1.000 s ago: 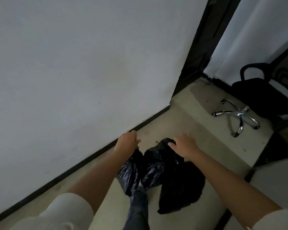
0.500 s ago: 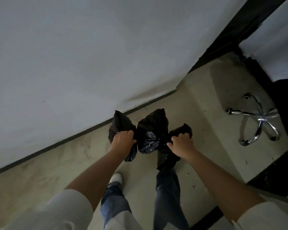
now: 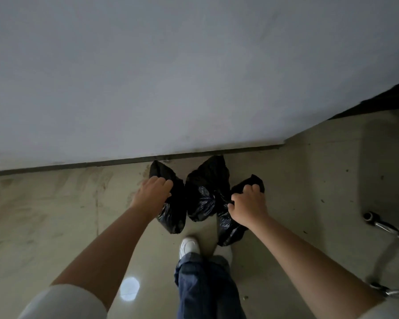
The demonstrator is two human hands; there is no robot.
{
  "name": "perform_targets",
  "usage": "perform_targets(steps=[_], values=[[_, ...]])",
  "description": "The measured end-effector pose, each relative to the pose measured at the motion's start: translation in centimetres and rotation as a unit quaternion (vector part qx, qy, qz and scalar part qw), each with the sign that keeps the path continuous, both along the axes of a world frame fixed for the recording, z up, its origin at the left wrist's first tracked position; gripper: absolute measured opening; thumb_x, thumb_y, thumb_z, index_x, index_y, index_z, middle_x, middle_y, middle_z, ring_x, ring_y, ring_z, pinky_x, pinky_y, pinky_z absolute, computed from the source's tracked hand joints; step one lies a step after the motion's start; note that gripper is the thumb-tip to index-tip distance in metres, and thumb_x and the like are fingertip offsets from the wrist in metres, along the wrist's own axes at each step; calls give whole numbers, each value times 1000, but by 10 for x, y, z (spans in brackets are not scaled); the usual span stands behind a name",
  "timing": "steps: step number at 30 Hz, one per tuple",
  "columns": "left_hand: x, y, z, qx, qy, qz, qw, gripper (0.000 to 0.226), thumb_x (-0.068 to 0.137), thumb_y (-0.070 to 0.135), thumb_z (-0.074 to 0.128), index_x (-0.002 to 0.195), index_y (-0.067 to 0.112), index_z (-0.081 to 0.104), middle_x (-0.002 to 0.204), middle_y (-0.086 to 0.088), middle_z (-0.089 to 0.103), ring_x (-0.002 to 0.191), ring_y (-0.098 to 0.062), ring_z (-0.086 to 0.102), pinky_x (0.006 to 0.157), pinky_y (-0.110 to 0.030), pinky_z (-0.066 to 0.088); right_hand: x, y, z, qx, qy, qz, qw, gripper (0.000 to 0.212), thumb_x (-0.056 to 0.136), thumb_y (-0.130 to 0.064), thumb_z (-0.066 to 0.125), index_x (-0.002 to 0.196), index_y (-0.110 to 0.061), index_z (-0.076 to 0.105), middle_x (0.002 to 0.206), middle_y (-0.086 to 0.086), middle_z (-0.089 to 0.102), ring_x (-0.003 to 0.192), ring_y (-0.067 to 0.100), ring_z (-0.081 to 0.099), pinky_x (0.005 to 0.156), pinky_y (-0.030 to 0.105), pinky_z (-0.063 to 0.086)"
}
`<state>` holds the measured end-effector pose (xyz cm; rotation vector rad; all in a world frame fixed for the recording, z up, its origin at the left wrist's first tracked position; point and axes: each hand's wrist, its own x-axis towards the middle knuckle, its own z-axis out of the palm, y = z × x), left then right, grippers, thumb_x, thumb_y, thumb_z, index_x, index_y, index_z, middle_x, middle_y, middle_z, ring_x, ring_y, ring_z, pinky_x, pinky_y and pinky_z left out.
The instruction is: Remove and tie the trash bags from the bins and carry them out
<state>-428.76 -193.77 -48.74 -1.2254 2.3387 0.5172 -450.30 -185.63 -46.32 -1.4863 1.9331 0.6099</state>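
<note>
The wall (image 3: 194, 77) fills the top of the view, pale and bare, meeting the floor (image 3: 44, 215) along a dark skirting strip (image 3: 78, 164); the person stands facing it, close in, one white shoe (image 3: 189, 246) stepping forward under a blue trouser leg (image 3: 207, 288). Off at the right edge, the chrome legs of a chair base (image 3: 387, 229) poke into view, well apart from the action.

Now the bags: three black bundles hang in a row above the floor, none of them resting on it, by the look of their free-hanging bottoms; no bin is in view, so I judge the carrying-out stage is under way. The left bag (image 3: 171, 210) hangs from the left hand (image 3: 153, 194), whose fingers curl tight over the gathered neck, the loose top sticking up behind the knuckles; a fist round the neck keeps the mouth closed. The right hand (image 3: 248, 207) is clenched likewise, pinching black plastic, with the right bag (image 3: 230, 231) dangling beneath it; the middle bag (image 3: 205, 199) sits just beside that fist and seems to be bunched into the same grip, though I cannot tell for sure. Whether the necks are knotted, the fists hide; arms held out front keep the load off the legs.
</note>
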Motion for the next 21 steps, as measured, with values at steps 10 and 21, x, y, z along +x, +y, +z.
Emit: perform_targets(steps=[10,21], values=[[-18,-10,-49,13,-45,12,999,22,94,24,43,112,11,47,112,-7,56,107,-24,50,89,-31,38,-19,-32,-52,-19,-10,36,999,35,92,-33,41,117,-14,57,123,14,46,117,33,36,93,37,37],[-39,2,-41,2,-119,20,993,30,89,19,49,119,15,43,122,-5,52,115,-23,48,95,-33,39,-83,-39,-68,17,-72,-118,990,57,91,-30,46,141,-14,25,122,17,52,118,34,44,93,39,41]])
